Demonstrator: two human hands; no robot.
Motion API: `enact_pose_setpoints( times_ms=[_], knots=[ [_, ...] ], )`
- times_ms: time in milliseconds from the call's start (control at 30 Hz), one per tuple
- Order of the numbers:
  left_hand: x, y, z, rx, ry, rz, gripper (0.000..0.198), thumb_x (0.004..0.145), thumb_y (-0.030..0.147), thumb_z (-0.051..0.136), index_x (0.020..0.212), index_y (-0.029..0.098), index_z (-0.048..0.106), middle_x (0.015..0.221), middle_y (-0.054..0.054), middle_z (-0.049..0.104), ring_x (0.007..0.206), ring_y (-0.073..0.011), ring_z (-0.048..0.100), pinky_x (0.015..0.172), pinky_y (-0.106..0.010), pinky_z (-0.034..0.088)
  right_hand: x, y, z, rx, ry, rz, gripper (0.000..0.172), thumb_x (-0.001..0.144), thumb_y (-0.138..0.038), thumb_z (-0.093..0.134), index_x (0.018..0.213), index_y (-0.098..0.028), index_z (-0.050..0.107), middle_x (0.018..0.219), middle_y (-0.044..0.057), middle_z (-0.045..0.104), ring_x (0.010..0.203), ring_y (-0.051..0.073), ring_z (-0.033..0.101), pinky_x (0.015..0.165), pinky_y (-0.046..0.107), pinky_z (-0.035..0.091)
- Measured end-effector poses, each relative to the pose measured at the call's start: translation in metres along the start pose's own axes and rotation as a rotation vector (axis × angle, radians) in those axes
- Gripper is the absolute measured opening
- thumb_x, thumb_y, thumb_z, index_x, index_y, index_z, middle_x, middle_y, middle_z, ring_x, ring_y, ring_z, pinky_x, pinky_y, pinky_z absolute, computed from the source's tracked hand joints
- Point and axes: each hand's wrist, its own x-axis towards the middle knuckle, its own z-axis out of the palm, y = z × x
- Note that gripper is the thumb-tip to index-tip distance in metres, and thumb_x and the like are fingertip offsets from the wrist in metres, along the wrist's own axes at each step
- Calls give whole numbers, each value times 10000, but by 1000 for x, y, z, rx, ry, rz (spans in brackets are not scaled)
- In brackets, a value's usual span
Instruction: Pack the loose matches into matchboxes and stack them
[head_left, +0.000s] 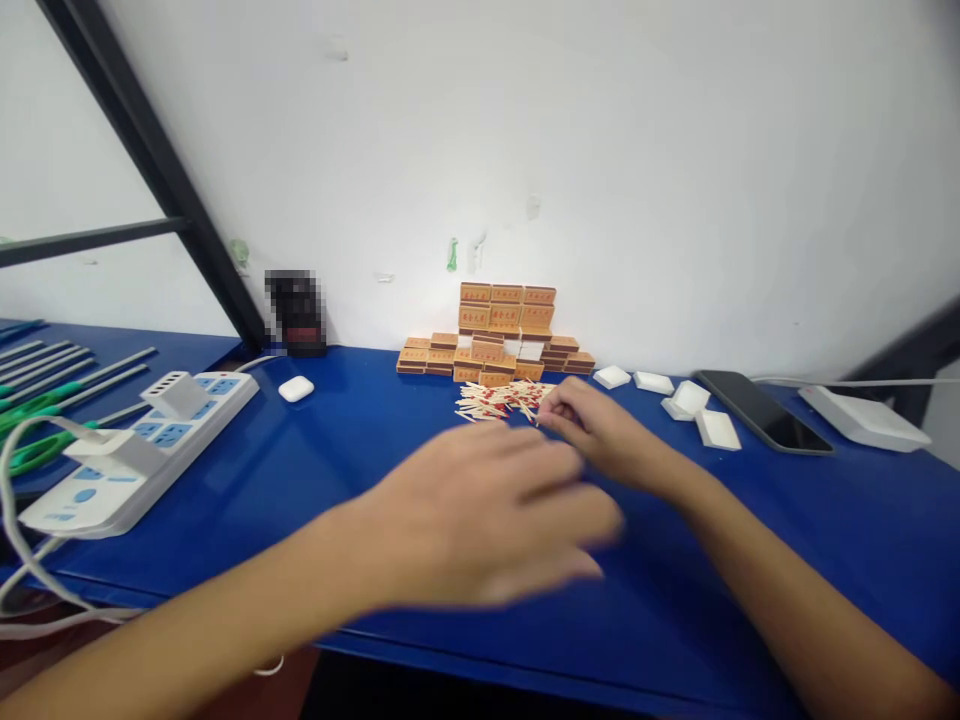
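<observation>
My right hand (589, 425) is at the near right edge of a loose pile of red-tipped matchsticks (484, 400). Its fingers are closed in a pinch, with a matchstick seemingly at the fingertips. Nearer to me and smeared by motion, my left hand (487, 515) hovers above the table, palm down. Its fingers point right, loosely bent and somewhat apart, with nothing seen in them. Behind the pile rises a stepped stack of orange-brown matchboxes (506, 317) against the wall; some white pieces show between the boxes.
Several small white trays (718, 430) and a dark phone (765, 410) lie right, beside a flat white box (862, 418). A white case (295, 388) and a power strip (161, 430) with plugs and cables are left, near green-handled rods (45, 420). The table (300, 540) is blue.
</observation>
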Motion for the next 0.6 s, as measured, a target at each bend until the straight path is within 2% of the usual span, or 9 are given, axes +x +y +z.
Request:
enact_pose_setpoints(
  times_ms=[67,100,167,267,367,467,600],
  knots=[
    [36,-54,-30,5,-23,-116,352,1013,532,558,895,203,605,836,-26,644,744,-180,609,683,-329,456,-1,-17,7,78,-60,21,233,1013,-387,498,912,-207,606,883,43,597,766,195,544,700,328,452],
    [44,-73,-39,-7,-55,-187,397,997,553,574,818,200,577,769,-11,629,679,-169,590,626,-321,421,-1,-24,10,98,-85,39,235,1020,-387,496,907,-209,601,879,39,594,765,190,537,692,322,447],
    [43,-94,-42,-39,-158,-358,497,913,657,633,738,200,544,682,8,601,608,-166,562,574,-311,370,-3,-33,14,131,-124,73,236,1031,-383,495,901,-213,594,873,33,593,765,184,529,681,315,437],
    [27,-100,-26,-142,-140,-488,572,788,755,701,923,204,631,786,6,636,673,-183,585,608,-306,394,-5,-38,21,187,-169,97,215,1041,-372,503,927,-216,597,882,24,595,757,174,526,671,307,430],
    [19,-99,-11,-279,-102,-477,645,730,726,776,1108,214,669,920,-16,646,782,-200,605,682,-319,452,-8,-37,30,195,-210,71,184,1044,-348,522,947,-217,608,931,27,597,804,175,542,708,309,439],
    [21,-99,-4,-380,-90,-433,587,726,643,830,1101,217,684,975,-34,643,875,-220,610,750,-336,482,-11,-37,36,146,-229,28,156,1047,-311,530,951,-216,608,984,35,597,892,187,557,779,321,448],
    [22,-97,2,-444,-71,-389,430,777,539,838,1023,212,706,943,-33,650,916,-225,602,804,-352,487,-13,-40,35,83,-245,8,128,1041,-257,537,947,-214,613,995,37,597,923,192,564,821,329,449]
  ],
)
